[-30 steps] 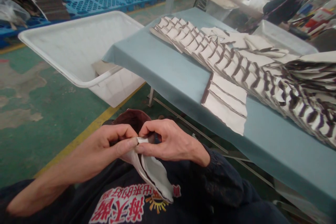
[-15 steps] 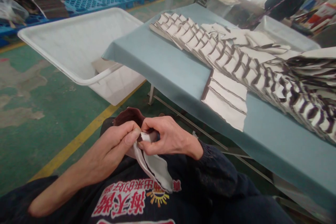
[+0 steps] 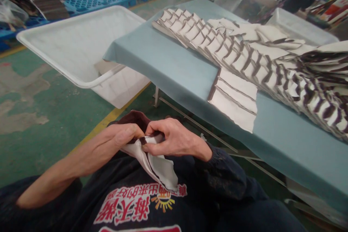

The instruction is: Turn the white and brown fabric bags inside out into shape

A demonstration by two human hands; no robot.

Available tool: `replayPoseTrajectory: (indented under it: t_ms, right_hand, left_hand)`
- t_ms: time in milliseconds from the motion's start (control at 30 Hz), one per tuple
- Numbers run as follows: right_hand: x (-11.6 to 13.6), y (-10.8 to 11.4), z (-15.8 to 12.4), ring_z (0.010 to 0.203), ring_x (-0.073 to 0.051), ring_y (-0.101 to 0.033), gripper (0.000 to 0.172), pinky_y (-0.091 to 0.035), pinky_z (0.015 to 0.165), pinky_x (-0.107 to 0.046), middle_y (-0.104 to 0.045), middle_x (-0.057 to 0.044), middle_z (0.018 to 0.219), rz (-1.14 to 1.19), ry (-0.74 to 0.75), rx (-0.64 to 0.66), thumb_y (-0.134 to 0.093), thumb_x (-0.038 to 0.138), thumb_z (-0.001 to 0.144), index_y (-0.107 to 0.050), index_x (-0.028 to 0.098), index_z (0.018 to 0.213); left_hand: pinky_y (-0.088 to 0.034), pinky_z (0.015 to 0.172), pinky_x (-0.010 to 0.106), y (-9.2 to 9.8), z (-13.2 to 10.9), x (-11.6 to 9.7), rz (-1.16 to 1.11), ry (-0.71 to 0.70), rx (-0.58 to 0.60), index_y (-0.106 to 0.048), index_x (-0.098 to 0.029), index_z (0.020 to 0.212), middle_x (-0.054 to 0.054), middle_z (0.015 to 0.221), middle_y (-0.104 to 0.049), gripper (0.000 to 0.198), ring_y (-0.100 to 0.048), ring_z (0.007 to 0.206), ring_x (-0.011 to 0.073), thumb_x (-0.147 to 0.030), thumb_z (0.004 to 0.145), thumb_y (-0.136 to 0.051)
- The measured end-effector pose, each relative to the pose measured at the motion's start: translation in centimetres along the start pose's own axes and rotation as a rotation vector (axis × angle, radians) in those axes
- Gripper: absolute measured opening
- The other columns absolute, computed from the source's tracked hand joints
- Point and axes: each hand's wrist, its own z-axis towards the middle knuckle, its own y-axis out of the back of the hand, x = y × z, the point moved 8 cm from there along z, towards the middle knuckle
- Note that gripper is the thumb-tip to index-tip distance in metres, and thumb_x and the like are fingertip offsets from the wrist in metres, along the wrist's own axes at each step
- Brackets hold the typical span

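Observation:
Close to my lap I hold a soft, bent piece of brown material with a white backing [image 3: 164,169]; its kind I cannot tell. My left hand [image 3: 119,136] grips the upper edge from the left, the fingertips partly hidden behind the material. My right hand [image 3: 175,139] pinches the same piece between thumb and bent fingers, just beside the left fingertips. The white side hangs down below my hands over the dark printed apron [image 3: 136,206]. A brown part [image 3: 134,116] rises behind them.
A blue-covered table [image 3: 174,65] stands ahead and to the right. On it lie long overlapping rows of white pieces with dark edges [image 3: 228,50] and a small separate stack [image 3: 236,99]. Left of it is a white plastic tub [image 3: 70,36]. Blue pallets [image 3: 81,0] lie behind.
My left hand has shifted slightly left and turned, its thumb drawn back from the pinch point. More white backing shows beneath it. My right hand keeps its pinch nearly in place.

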Motion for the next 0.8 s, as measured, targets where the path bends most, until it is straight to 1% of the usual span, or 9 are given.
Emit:
replayPoseTrajectory:
  t_ms: [100, 200, 367, 433, 600, 667, 700, 733, 800]
  right_hand:
    - [0.4, 0.3, 0.0, 0.068, -0.011, -0.049, 0.022, -0.033, 0.071, -0.029, -0.057, 0.01, 0.074, -0.062, 0.002, -0.008, -0.088, 0.033, 0.093, -0.068, 0.024, 0.09]
    - [0.9, 0.5, 0.1, 0.069, -0.011, -0.048, 0.02, -0.032, 0.072, -0.03, -0.057, 0.01, 0.074, -0.136, -0.005, -0.006, -0.088, 0.028, 0.091, -0.068, 0.024, 0.089]
    - [1.6, 0.5, 0.6, 0.067, -0.011, -0.042, 0.024, -0.029, 0.071, -0.031, -0.052, 0.01, 0.072, -0.204, -0.035, 0.004, -0.087, 0.025, 0.091, -0.064, 0.025, 0.085]
    - [1.6, 0.5, 0.7, 0.067, -0.011, -0.041, 0.025, -0.028, 0.07, -0.031, -0.052, 0.01, 0.072, -0.208, -0.042, 0.004, -0.087, 0.024, 0.091, -0.063, 0.025, 0.084]
    - [1.1, 0.5, 0.9, 0.07, -0.012, -0.047, 0.022, -0.031, 0.07, -0.03, -0.057, 0.009, 0.075, -0.225, -0.044, 0.002, -0.088, 0.025, 0.092, -0.066, 0.025, 0.088]
    - [0.7, 0.1, 1.2, 0.074, -0.013, -0.054, 0.02, -0.033, 0.07, -0.03, -0.062, 0.007, 0.079, -0.259, -0.041, -0.002, -0.089, 0.027, 0.094, -0.07, 0.025, 0.092]
    - [0.4, -0.3, 1.5, 0.077, -0.015, -0.059, 0.019, -0.033, 0.07, -0.03, -0.066, 0.006, 0.08, -0.283, -0.036, -0.004, -0.09, 0.03, 0.094, -0.072, 0.026, 0.094]
    - [0.1, -0.7, 1.9, 0.08, -0.016, -0.064, 0.019, -0.035, 0.07, -0.03, -0.07, 0.005, 0.083, -0.31, -0.025, -0.004, -0.091, 0.034, 0.094, -0.073, 0.027, 0.097]
    - [-0.7, -1.8, 3.0, 0.088, -0.021, -0.074, 0.028, -0.041, 0.07, -0.03, -0.078, 0.003, 0.088, -0.363, 0.025, 0.032, -0.094, 0.046, 0.092, -0.075, 0.028, 0.1]
  left_hand:
    - [-0.051, 0.063, 0.026, -0.4, 1.0, -1.6, -0.021, 0.013, 0.124, -0.082, -0.023, 0.089, 0.001, 0.077, -0.075, 0.045, -0.065, 0.069, 0.02, -0.058, 0.112, -0.066]
    - [-0.046, 0.058, 0.024, -0.3, 1.6, -2.4, -0.021, 0.058, 0.178, -0.084, -0.022, 0.088, -0.001, 0.072, -0.074, 0.034, -0.061, 0.063, 0.0179, -0.05, 0.102, -0.069]
    - [-0.034, 0.056, 0.024, 0.2, 2.4, -2.2, 0.066, 0.028, 0.228, -0.076, -0.022, 0.076, -0.004, 0.064, -0.059, 0.029, -0.05, 0.059, 0.0144, -0.042, 0.095, -0.066]
    - [-0.033, 0.056, 0.024, 0.4, 2.9, -2.1, 0.085, 0.023, 0.252, -0.076, -0.022, 0.076, -0.004, 0.065, -0.058, 0.028, -0.05, 0.059, 0.0144, -0.041, 0.093, -0.067]
    - [-0.028, 0.054, 0.025, 0.2, 3.1, -1.2, 0.097, 0.062, 0.302, -0.072, -0.022, 0.07, -0.005, 0.064, -0.049, 0.035, -0.042, 0.058, 0.0132, -0.046, 0.096, -0.068]
    - [-0.029, 0.053, 0.024, 0.0, 2.5, -0.6, 0.12, 0.033, 0.262, -0.067, -0.023, 0.069, -0.006, 0.063, -0.049, 0.04, -0.043, 0.057, 0.013, -0.046, 0.1, -0.066]
    - [-0.032, 0.053, 0.024, 0.0, 2.1, -0.2, 0.135, 0.011, 0.213, -0.067, -0.023, 0.07, -0.006, 0.063, -0.053, 0.04, -0.048, 0.058, 0.0134, -0.045, 0.103, -0.065]
    - [-0.035, 0.053, 0.022, 0.3, 1.9, 0.1, 0.161, -0.028, 0.119, -0.065, -0.024, 0.07, -0.006, 0.064, -0.057, 0.038, -0.052, 0.058, 0.0132, -0.04, 0.105, -0.063]
    - [-0.038, 0.05, 0.02, 0.8, 1.8, -0.6, 0.153, -0.235, -0.048, -0.064, -0.024, 0.068, -0.009, 0.061, -0.062, 0.039, -0.055, 0.053, 0.0112, -0.035, 0.106, -0.066]
